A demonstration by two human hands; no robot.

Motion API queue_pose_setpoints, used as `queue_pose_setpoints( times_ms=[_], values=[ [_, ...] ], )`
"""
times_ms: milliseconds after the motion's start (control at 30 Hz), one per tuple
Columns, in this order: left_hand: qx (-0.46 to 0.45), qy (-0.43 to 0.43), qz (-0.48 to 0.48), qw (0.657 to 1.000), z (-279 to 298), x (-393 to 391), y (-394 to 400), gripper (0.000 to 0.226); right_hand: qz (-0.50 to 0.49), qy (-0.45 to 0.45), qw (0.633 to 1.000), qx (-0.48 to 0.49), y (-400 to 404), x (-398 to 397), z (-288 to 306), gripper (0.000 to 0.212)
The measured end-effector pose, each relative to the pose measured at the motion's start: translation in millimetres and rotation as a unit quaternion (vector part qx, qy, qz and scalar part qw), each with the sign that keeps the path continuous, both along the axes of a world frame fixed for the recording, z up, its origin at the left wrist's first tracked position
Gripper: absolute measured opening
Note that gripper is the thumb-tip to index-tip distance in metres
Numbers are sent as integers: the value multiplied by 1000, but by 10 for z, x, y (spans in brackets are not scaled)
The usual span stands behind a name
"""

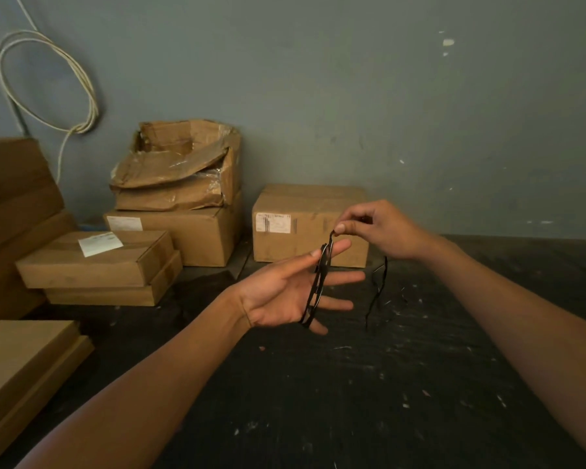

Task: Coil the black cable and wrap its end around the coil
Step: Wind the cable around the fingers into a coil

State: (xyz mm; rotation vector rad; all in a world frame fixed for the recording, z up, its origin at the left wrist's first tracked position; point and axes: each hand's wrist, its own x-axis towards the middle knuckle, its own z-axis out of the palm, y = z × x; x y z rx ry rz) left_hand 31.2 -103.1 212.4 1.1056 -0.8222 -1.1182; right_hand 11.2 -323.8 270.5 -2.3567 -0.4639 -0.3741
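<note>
Over the dark speckled floor, the thin black cable looped near-vertically around the open left hand's spread fingers; the right hand pinched its top end.

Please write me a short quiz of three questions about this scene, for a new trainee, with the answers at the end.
1. True or false: the black cable is looped around the spread fingers of the left hand.
2. Which hand pinches the cable above the coil? A. left B. right
3. Fill in: the loose cable end hangs below the ____ hand.

Key: 1. true. 2. B, the right hand. 3. right.
</note>
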Motion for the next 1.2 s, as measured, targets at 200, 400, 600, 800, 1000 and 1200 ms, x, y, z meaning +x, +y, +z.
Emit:
queue_pose_setpoints(
  times_ms=[200,400,600,800,1000,1200],
  values=[
    [-86,8,-29,996,193,-34,-44,50,-16,41,998,48,37,-19,-704,19],
    [-133,40,4,990,324,91,-24,49,-2,140,989,42,432,-210,-1222,30],
    [-121,9,89,989,417,258,-2,43,53,208,977,-20,683,-421,-1232,27],
    [-98,14,157,983,290,408,5,41,96,177,971,-130,836,-621,-863,34],
    [-73,19,198,977,181,448,105,44,33,73,980,-181,727,-660,-517,33],
    [-21,-4,193,981,31,387,86,44,25,26,977,-211,626,-592,-61,27]
  ],
)
